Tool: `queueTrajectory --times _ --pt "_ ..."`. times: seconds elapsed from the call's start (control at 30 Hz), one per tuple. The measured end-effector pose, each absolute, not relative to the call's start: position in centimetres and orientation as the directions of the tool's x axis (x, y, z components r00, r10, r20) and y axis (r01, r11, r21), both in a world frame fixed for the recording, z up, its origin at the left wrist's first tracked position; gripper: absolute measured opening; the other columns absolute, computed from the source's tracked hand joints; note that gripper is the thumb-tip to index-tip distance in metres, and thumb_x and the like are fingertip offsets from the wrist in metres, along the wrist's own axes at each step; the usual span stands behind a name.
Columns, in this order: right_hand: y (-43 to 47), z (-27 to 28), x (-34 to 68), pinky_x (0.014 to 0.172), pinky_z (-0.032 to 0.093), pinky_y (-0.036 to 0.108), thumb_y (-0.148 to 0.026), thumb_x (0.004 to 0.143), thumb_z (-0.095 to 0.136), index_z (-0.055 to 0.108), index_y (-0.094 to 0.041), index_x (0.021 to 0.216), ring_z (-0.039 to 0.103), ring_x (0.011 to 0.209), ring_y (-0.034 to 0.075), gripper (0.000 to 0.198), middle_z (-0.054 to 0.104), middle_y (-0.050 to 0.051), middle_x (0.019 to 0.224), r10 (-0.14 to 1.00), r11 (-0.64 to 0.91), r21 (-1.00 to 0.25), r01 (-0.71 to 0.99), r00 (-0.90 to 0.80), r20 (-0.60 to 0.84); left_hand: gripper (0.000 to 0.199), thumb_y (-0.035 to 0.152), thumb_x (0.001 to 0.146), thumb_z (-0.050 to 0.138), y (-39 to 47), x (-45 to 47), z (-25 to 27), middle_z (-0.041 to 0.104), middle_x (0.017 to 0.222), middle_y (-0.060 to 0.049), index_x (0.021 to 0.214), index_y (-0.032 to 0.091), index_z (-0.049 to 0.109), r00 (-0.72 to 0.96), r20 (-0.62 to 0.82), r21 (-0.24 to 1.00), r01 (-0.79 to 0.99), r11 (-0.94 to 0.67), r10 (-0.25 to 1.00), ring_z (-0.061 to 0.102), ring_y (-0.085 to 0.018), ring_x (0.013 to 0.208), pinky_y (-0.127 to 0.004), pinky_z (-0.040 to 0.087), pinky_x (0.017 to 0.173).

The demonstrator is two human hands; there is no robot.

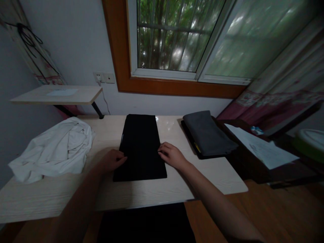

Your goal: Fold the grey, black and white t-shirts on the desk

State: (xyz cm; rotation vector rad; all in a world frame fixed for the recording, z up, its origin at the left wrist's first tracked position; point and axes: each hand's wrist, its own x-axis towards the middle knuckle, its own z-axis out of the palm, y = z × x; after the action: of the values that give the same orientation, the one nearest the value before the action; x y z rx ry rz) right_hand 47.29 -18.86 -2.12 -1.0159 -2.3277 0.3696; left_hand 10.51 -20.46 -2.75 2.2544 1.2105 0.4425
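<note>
A black cloth [141, 145], folded into a long flat rectangle, lies on the pale table in front of me. At its left edge is my left hand [113, 161], fingers curled and thumb resting over the fabric. My right hand [172, 156] pinches the opposite edge, fingertips and thumb closed at the border. What lies under the fingers of either hand is hidden. The cloth is so dark that its layers cannot be made out.
A crumpled white cloth [58, 148] lies at the left, below a raised shelf [83, 96]. Folded dark grey fabric [209, 133] rests on something black at the right. Beyond it, paper [260, 146] covers part of a dark surface. A window [174, 40] is behind the table.
</note>
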Motion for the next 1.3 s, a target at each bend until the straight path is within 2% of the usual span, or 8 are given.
queueTrajectory --times 0.13,0.33,0.5,0.63,0.87,1.03,1.17,1.3 --pt "-17.7 -2.1 46.9 0.093 0.053 0.039 -0.021 0.093 0.069 0.069 -0.022 0.108 0.064 0.103 0.023 0.015 0.068 0.009 0.109 0.714 0.7 -0.376 0.607 -0.598 0.363 0.046 0.046 0.097 0.05 -20.7 10.4 -2.3 0.054 0.062 0.0 0.059 0.02 0.053 0.498 0.084 0.608 0.66 -0.441 0.863 0.05 -0.014 0.061 -0.03 0.036 0.065" --pt "-17.5 -2.7 46.7 0.089 0.053 0.037 -0.022 0.095 0.066 0.069 -0.022 0.102 0.065 0.098 0.022 0.007 0.069 0.007 0.103 0.704 0.71 -0.351 0.611 -0.606 0.37 0.026 0.037 0.096 0.051 -20.3 10.3 -1.6 0.07 0.093 -0.007 0.088 0.023 0.071 0.39 0.256 0.53 0.709 -0.466 0.885 0.059 -0.024 0.094 -0.037 0.044 0.091" --pt "-17.7 -2.4 47.1 0.082 0.05 0.031 -0.023 0.098 0.06 0.07 -0.021 0.093 0.066 0.086 0.018 0.012 0.068 0.005 0.093 0.706 0.708 -0.355 0.61 -0.602 0.374 0.036 0.043 0.097 0.05 -20.1 10.0 -2.1 0.067 0.079 -0.005 0.075 0.024 0.07 0.363 0.215 0.529 0.737 -0.42 0.907 0.059 -0.022 0.082 -0.034 0.044 0.081" --pt "-18.1 -1.9 47.1 0.07 0.045 0.028 -0.028 0.101 0.055 0.065 -0.02 0.072 0.06 0.069 0.014 0.031 0.06 0.002 0.075 0.69 0.724 -0.368 0.583 -0.615 0.383 0.043 0.047 0.097 0.051 -20.5 9.8 -2.4 0.062 0.066 -0.001 0.066 0.022 0.068 0.348 0.134 0.591 0.723 -0.357 0.928 0.055 -0.016 0.063 -0.03 0.039 0.067" --pt "-18.9 -2.3 47.1 0.054 0.032 0.027 -0.033 0.103 0.048 0.043 -0.021 0.053 0.045 0.052 0.011 0.052 0.043 -0.002 0.058 0.641 0.76 -0.438 0.481 -0.665 0.383 0.052 0.046 0.096 0.051 -21.0 10.9 -2.2 0.047 0.054 0.001 0.052 0.019 0.05 0.545 0.067 0.581 0.659 -0.477 0.836 0.041 -0.011 0.052 -0.029 0.029 0.059" --pt "-19.0 -3.1 47.3 0.063 0.039 0.03 -0.033 0.105 0.045 0.055 -0.021 0.062 0.052 0.06 0.014 0.045 0.055 0.002 0.065 0.663 0.747 -0.363 0.557 -0.586 0.466 0.044 0.043 0.098 0.049 -20.9 11.0 -2.2 0.053 0.063 0.0 0.061 0.02 0.054 0.444 0.18 0.542 0.699 -0.465 0.878 0.05 -0.014 0.061 -0.029 0.036 0.065" --pt "-18.6 -3.0 47.2 0.077 0.046 0.033 -0.031 0.107 0.043 0.066 -0.021 0.081 0.06 0.078 0.018 0.036 0.066 0.007 0.083 0.709 0.695 -0.37 0.617 -0.501 0.497 0.028 0.037 0.099 0.047 -20.1 10.5 -2.6 0.069 0.09 -0.005 0.086 0.022 0.066 0.356 0.314 0.491 0.733 -0.471 0.88 0.061 -0.02 0.088 -0.034 0.046 0.085" --pt "-18.3 -2.8 46.7 0.08 0.046 0.035 -0.032 0.107 0.045 0.065 -0.022 0.078 0.058 0.08 0.02 0.037 0.065 0.007 0.08 0.709 0.69 -0.327 0.646 -0.512 0.485 0.027 0.036 0.099 0.047 -19.6 10.0 -3.2 0.071 0.094 -0.005 0.091 0.022 0.068 0.379 0.318 0.452 0.746 -0.49 0.869 0.062 -0.021 0.092 -0.036 0.047 0.088"
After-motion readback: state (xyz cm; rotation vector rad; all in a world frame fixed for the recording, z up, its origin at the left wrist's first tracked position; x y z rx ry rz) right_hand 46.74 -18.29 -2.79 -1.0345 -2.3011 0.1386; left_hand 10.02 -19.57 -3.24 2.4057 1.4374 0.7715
